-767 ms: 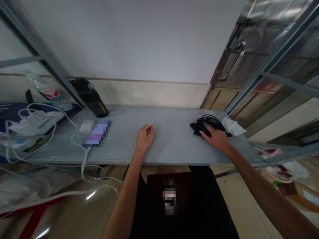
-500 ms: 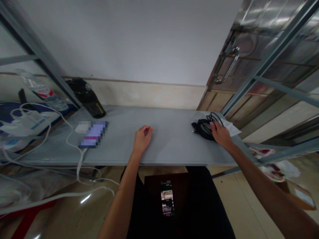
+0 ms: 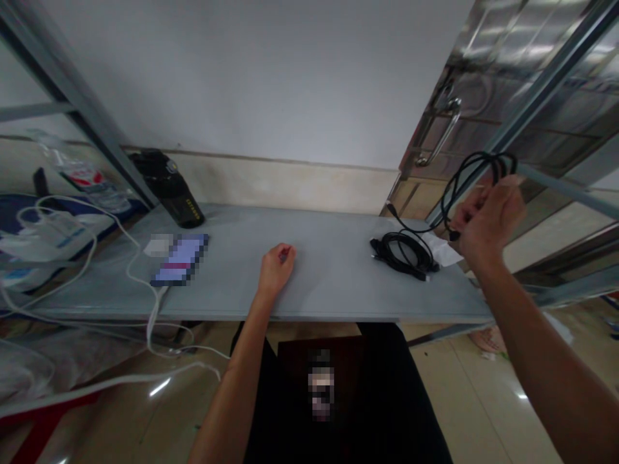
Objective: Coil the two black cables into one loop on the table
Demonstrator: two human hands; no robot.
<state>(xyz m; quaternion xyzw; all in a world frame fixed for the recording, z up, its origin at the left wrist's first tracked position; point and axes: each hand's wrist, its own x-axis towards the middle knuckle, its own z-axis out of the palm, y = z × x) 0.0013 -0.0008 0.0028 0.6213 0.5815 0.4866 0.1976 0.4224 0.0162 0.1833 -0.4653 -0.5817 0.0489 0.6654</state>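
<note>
My right hand [image 3: 493, 222] is raised above the right end of the desk, closed around a looped black cable [image 3: 457, 187]. One plug end of this cable hangs out to the left, in the air. Below it, a coiled bundle of black cables [image 3: 403, 252] lies on the desk, with several plugs showing at its edges. A crumpled white plastic bag or wrapper [image 3: 442, 249] is beside the bundle, partly behind my right wrist. My left hand [image 3: 276, 269] rests on the middle of the desk, its fingers curled into a loose fist with nothing visible inside.
The grey desk [image 3: 329, 283] runs along a wall between metal posts. At left stand a black bottle [image 3: 171, 193] and a clear plastic bottle [image 3: 91, 180]. A phone [image 3: 181, 258] with a white cable [image 3: 153, 319] lies near them. Another phone [image 3: 321, 390], blurred out, is at my lap.
My right hand has lifted a looped black cable up and to the right, off the bundle. The other black cables stay on the desk. My left hand has not moved.
</note>
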